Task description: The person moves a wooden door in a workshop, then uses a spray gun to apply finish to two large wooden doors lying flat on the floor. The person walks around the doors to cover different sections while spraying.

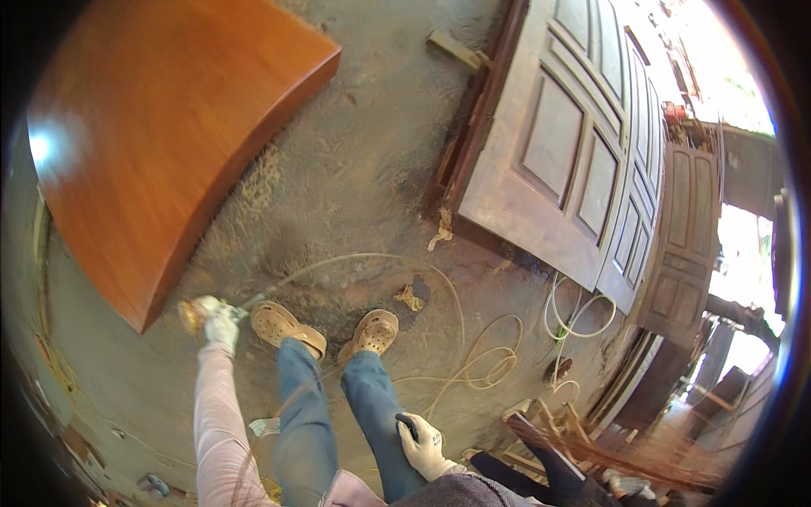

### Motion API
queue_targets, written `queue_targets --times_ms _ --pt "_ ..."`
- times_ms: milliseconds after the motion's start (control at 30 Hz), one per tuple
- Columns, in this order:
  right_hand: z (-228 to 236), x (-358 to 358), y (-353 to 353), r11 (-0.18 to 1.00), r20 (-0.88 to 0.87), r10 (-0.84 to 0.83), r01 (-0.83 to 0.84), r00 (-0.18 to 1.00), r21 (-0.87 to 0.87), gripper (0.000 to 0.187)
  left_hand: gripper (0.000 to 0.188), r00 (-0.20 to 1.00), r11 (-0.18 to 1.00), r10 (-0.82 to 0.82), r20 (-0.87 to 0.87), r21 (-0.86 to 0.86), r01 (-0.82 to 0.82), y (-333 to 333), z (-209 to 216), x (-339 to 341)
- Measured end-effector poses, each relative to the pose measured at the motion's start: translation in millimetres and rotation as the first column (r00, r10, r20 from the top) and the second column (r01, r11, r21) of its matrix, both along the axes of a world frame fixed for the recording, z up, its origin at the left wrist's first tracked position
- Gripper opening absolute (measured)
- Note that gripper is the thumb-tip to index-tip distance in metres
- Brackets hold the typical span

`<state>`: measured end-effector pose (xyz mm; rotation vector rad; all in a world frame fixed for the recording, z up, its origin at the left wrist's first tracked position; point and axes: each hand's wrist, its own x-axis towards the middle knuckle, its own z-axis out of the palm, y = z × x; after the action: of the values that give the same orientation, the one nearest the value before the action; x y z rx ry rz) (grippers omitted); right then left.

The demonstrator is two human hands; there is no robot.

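Note:
My left hand (223,326), in a whitish work glove, is closed round what looks like a spray gun (193,313) with a rounded amber-stained cup. A pale hose (372,255) runs from beside it across the floor. The gun is just off the near corner of a glossy orange-brown wooden panel (194,127) with a curved edge. My right hand (422,446), in a white glove with dark fingertips, rests against my right leg near the knee. Its fingers lie apart and nothing shows in them.
Dark panelled doors (541,160) lean at the right, with another door (676,245) behind. Loops of hose (498,372) lie on the floor near my clogs (372,334). A wood block (454,49) sits at the far side. Another person's dark-clothed leg (545,452) shows at lower right.

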<state>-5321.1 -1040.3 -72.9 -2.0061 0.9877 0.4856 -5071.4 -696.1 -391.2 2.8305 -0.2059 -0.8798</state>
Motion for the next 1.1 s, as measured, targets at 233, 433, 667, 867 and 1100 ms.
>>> queue_targets --times_ms 233,433,667,867,1100 --pt "68.7 -16.8 2.1 0.916 -0.064 0.286 -0.292 0.956 -0.276 0.047 0.020 0.928 0.886 -0.371 0.021 -0.291 0.361 -158.7 211.2 -73.3" --pt "201.4 -14.9 -38.6 0.816 0.116 0.298 -0.190 0.947 -0.546 0.065 0.017 0.674 0.579 -0.713 0.194 -0.379 0.722 -276.1 438.4 -127.8" --pt "326.0 -79.2 -114.8 0.894 0.177 0.062 0.024 0.982 -0.447 0.066 0.012 0.153 0.068 -0.882 0.445 -0.200 0.977 -372.6 621.4 -168.4" --pt "328.9 -124.9 -109.7 0.897 0.561 -0.421 0.418 0.713 0.142 0.049 0.008 0.290 0.059 -0.880 0.377 -0.520 0.852 -429.7 679.2 -222.7" --pt "296.8 -162.7 -81.1 0.823 0.444 -0.559 0.533 0.700 0.197 0.035 0.010 0.597 0.647 -0.345 0.724 -0.277 0.710 -417.4 696.1 -310.1"
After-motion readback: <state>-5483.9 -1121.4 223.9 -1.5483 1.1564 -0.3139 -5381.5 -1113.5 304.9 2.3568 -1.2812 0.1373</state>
